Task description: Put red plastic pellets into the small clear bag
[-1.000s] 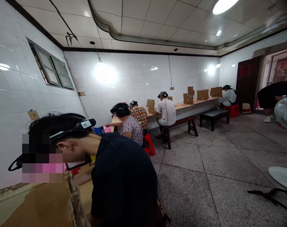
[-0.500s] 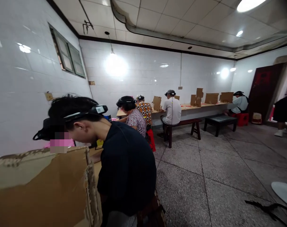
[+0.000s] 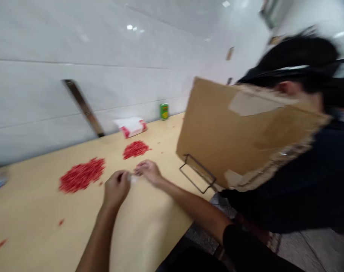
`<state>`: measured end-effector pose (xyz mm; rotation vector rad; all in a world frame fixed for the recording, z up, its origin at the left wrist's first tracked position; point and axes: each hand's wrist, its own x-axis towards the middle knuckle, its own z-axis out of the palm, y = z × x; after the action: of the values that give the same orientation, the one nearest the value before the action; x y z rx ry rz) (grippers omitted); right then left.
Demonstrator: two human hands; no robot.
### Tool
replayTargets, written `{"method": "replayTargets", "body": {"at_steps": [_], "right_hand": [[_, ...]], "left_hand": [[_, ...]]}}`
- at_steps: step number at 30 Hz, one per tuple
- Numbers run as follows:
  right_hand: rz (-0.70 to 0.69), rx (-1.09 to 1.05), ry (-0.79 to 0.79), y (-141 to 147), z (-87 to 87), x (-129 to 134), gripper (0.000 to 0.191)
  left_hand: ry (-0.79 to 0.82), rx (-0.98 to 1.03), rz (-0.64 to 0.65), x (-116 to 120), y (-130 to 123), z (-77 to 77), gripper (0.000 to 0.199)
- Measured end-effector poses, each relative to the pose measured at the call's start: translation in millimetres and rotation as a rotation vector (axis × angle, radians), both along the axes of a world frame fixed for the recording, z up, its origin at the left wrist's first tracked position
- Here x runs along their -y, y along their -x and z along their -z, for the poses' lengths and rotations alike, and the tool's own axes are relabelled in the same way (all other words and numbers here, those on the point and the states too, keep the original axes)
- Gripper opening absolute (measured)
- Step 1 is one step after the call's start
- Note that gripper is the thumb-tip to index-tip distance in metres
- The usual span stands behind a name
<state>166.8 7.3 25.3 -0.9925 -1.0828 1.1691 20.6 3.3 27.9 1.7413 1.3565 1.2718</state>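
Over the wooden table [image 3: 143, 219], my left hand [image 3: 117, 187] is closed, its thumb and finger pinching a small whitish piece [image 3: 133, 178] that looks partly see-through. Facing it, my right hand [image 3: 149, 172] has its fingers drawn together at the other side of that piece; blur hides what is between them. Behind my left hand lies a large pile of small red pieces [image 3: 82, 175]. A smaller red pile [image 3: 135, 149] sits just beyond both hands. A few red bits are scattered at the left.
A cardboard sheet [image 3: 217, 124] stands at the right beside a black wire stand [image 3: 199, 173]. Past it sits a co-worker in dark clothing [image 3: 296, 177]. Along the wall are a white and red packet [image 3: 131, 125], a green box [image 3: 164, 112] and a dark strip [image 3: 82, 107].
My view has swung left and down from the room and co-workers to the table. Both my hands and the red piles now show; they were out of sight before.
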Motion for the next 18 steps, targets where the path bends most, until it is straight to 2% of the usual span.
{"method": "replayTargets", "body": {"at_steps": [2, 4, 9, 12, 18], "right_hand": [[-0.085, -0.111, 0.078, 25, 24.2, -8, 0.029], [-0.122, -0.201, 0.106, 27, 34.1, -19, 0.037], [-0.179, -0.181, 0.097, 19, 34.2, -34, 0.041], [-0.245, -0.15, 0.076, 20, 35.2, -31, 0.038], [-0.337, -0.094, 0.076, 17, 33.0, -22, 0.037]], "left_hand": [[0.07, -0.091, -0.104, 6, 29, 8.9, 0.021], [0.083, -0.072, -0.118, 4, 34, 13.8, 0.026], [0.096, 0.024, -0.159, -4, 24, 22.5, 0.031], [0.088, 0.035, -0.175, -2, 26, 25.3, 0.029], [-0.058, -0.059, -0.207, 6, 22, 19.6, 0.024]]}}
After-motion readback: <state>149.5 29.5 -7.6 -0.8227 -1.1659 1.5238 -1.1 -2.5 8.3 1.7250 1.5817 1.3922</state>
